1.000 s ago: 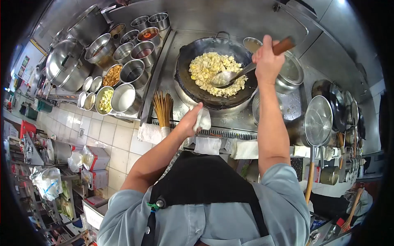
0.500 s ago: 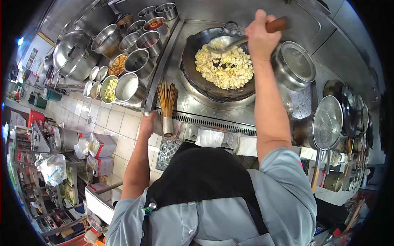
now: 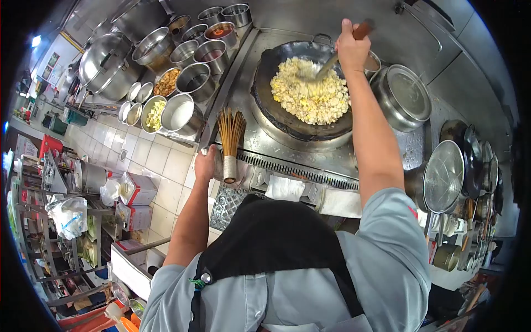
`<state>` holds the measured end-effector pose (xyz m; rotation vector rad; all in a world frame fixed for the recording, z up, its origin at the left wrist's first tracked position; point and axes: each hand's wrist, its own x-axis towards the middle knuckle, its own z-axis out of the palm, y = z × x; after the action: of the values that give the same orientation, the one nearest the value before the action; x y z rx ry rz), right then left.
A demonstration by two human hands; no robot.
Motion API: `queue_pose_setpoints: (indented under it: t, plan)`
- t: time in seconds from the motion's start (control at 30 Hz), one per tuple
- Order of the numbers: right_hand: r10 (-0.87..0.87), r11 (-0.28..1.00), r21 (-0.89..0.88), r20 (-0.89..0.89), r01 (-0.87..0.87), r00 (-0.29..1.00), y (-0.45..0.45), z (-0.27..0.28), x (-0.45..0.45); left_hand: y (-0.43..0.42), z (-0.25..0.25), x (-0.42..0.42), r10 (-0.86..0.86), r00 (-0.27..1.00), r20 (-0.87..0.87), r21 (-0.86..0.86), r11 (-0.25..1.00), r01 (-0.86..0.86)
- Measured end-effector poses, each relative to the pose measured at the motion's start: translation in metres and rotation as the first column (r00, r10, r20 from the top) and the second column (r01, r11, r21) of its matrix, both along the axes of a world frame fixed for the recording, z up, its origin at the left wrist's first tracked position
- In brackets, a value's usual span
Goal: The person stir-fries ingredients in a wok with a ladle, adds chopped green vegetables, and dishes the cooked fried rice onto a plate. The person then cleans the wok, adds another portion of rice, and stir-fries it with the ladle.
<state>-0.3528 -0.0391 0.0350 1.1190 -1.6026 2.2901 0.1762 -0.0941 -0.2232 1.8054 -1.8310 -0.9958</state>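
Observation:
My right hand (image 3: pixel 354 51) grips the wooden handle of a metal ladle (image 3: pixel 327 66), whose blurred bowl is in the egg and rice mixture (image 3: pixel 311 94). That yellow and white food lies in a dark wok (image 3: pixel 270 113) on the stove. At the counter's front left corner is my left hand (image 3: pixel 204 162), its fingers closed at the edge beside a bamboo brush (image 3: pixel 230 138). What it holds, if anything, is hidden. Folded white cloths (image 3: pixel 285 188) lie along the front edge.
Metal containers (image 3: pixel 193 80) of ingredients and a large lidded pot (image 3: pixel 108 66) line the left side. Right of the wok is a lidded steel pot (image 3: pixel 406 94); a round strainer (image 3: pixel 443 176) sits further right. Shelves with boxes (image 3: pixel 135 189) are at the lower left.
My left hand has gone from near the wok, with a white cloth, to the counter's left corner. My right hand has moved the ladle through the food, and the mixture is heaped differently.

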Motion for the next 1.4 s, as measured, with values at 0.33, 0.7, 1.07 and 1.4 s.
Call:
queue_pose_setpoints:
  t: [0.33, 0.7, 1.07, 1.4]
  plan:
    - [0.058, 0.996, 0.069, 0.013, -0.059, 0.998, 0.000, 0.024, 0.061, 0.002, 0.006, 0.001, 0.001, 0.998, -0.065, -0.024, 1.000, -0.002]
    - [0.115, 0.993, 0.025, 0.008, -0.115, 0.993, 0.052, 0.018, 0.086, 0.001, 0.034, 0.004, 0.044, 0.911, -0.409, 0.019, 0.999, -0.040]
    - [0.071, 0.997, -0.038, 0.024, -0.070, 0.997, 0.109, -0.012, 0.075, 0.103, 0.095, -0.183, 0.472, 0.567, -0.675, 0.728, 0.299, 0.617]
    - [-0.011, 0.999, 0.047, -0.121, 0.017, 0.993, 0.133, -0.068, 0.102, 0.124, 0.098, -0.281, 0.385, 0.738, -0.554, 0.769, 0.577, 0.276]
